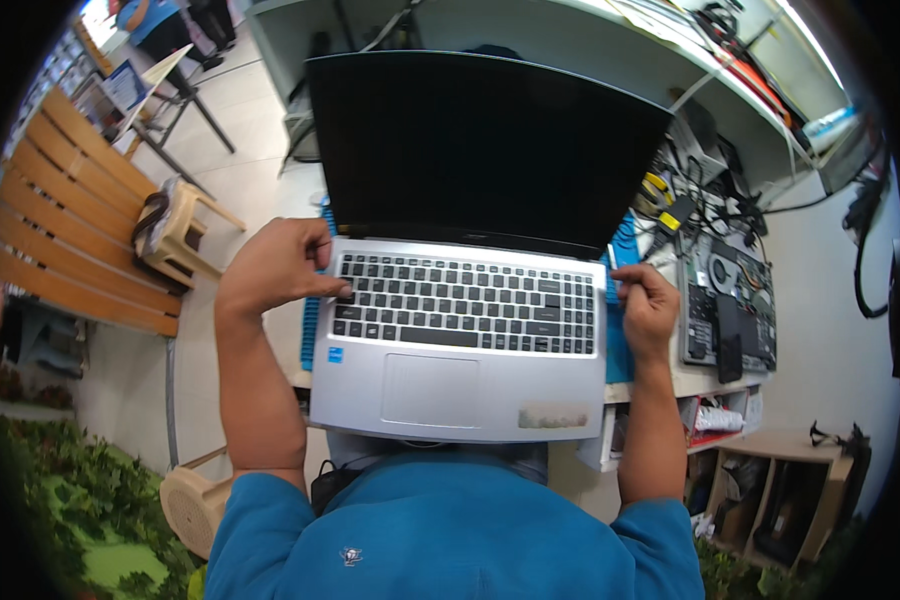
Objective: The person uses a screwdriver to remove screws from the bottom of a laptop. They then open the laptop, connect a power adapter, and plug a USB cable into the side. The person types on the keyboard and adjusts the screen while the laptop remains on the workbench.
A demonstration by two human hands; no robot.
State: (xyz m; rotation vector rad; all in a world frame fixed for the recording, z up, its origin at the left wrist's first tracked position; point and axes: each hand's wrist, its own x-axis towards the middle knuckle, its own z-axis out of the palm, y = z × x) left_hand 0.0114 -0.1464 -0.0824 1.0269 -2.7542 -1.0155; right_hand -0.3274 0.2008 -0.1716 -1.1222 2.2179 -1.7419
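Observation:
An opened silver laptop (550, 375) lies in front of me, its black screen (480, 150) raised and dark. At its left edge my left hand (270, 265) grips the base, thumb resting over the leftmost keys of the keyboard (450, 310) and the other fingers curled by the side. My right hand (650, 305) is at the right edge beside the number keys. Its fingers are curled and pressed together; whatever they may pinch there is too small to make out. A blue mat (620, 350) shows under the laptop.
To the right, an opened-up laptop base (725, 300) lies near tangled cables (740, 205) and a yellow-and-black tool (658, 190). A shelf (610, 60) runs along the back. A wooden bench (80, 220) and plastic stool (175, 225) stand left. Another person (150, 25) is far left.

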